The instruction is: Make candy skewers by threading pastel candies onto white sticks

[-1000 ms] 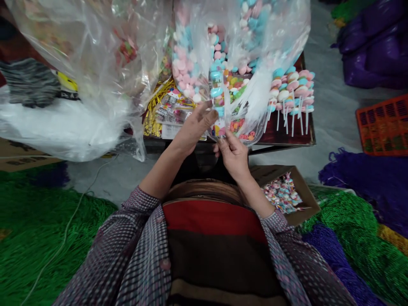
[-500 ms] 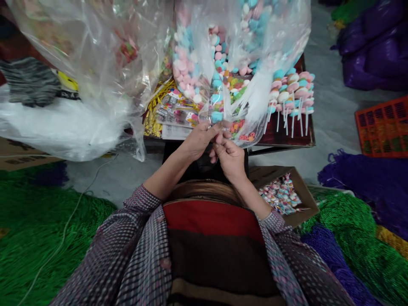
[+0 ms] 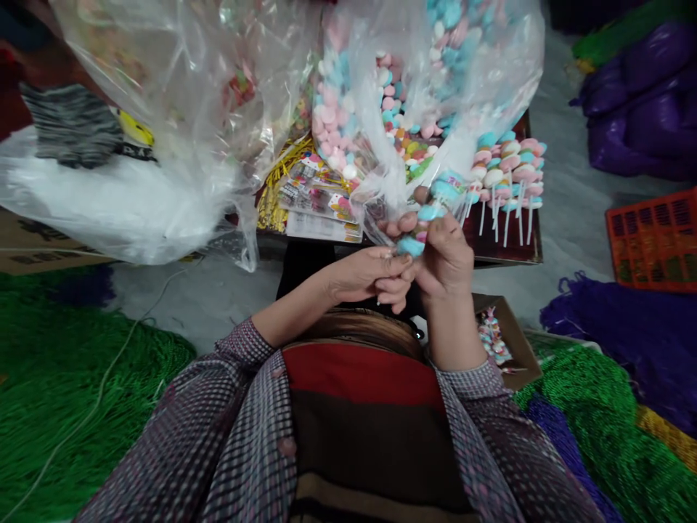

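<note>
A marshmallow skewer (image 3: 430,212) with blue, white and pink pieces slants up to the right between my hands, in what looks like a clear wrapper. My right hand (image 3: 449,254) is closed around its middle. At its lower end, the fingers of my left hand (image 3: 373,274) are pinched together; the stick is mostly hidden there. Just beyond the hands sits a large clear bag (image 3: 389,156) of pink, white and blue marshmallows. More marshmallow skewers (image 3: 509,171) on white sticks lie in a pile at the table's right edge.
Printed wrappers (image 3: 319,192) and gold ties (image 3: 272,207) lie on the dark table (image 3: 493,250). Another big plastic bag (image 3: 179,131) bulges at left. Below right stands a carton (image 3: 526,352) of wrapped sweets. Green strands (image 3: 81,385), purple strands (image 3: 615,341) and an orange crate (image 3: 653,240) are on the floor.
The skewer has gone from upright to tilted rightward and come nearer my body. My right hand has moved up from its lower end to grip the candies. The view has shifted slightly.
</note>
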The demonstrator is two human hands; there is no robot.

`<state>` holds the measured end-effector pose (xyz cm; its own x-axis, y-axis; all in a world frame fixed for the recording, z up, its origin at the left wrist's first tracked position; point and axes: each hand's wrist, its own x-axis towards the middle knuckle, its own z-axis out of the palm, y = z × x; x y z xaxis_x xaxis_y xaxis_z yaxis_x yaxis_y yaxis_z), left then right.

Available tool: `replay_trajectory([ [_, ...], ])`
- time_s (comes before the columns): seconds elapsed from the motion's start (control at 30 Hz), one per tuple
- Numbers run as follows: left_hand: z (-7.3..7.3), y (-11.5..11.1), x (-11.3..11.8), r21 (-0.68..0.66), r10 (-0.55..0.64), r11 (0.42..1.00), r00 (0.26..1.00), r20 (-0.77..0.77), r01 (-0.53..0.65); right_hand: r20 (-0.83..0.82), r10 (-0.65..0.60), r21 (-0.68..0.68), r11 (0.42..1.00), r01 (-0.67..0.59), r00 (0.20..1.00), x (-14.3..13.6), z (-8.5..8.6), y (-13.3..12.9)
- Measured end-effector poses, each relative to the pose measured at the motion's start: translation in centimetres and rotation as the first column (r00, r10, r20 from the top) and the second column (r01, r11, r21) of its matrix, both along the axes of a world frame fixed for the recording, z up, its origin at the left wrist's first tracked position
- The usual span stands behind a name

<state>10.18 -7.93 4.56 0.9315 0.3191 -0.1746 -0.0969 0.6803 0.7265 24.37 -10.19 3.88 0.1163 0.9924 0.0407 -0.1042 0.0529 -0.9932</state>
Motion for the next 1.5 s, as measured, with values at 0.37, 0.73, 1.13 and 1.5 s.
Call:
replay_trajectory([
  [0.37,-1.7,1.9,-1.6,0.308,0.228,0.928,0.973,-0.033,-0.207,0.222,-0.034,0.138,0.99,0.003,0.974,0.2,0.5,1.4],
  [0.73,-2.2,4.3,-5.1,0.573,0.845,0.485,0.524,-0.111,-0.66,0.409,-0.041,0.069,0.998,0.014,0.911,-3.1,-0.8,8.0],
  [1.13,-1.8,6.6,-8.8,-0.025,0.88,0.434,0.43,-0.2,-0.9,0.951,0.09,-0.06,0.992,-0.108,0.295,-3.6,-4.5,14.4],
  [1.5,-2.2,6.5,-8.5,-0.039,0.871,0.439,0.436,-0.225,-0.898,0.959,0.089,-0.08,0.996,-0.044,0.269,-3.8,-3.9,14.1],
])
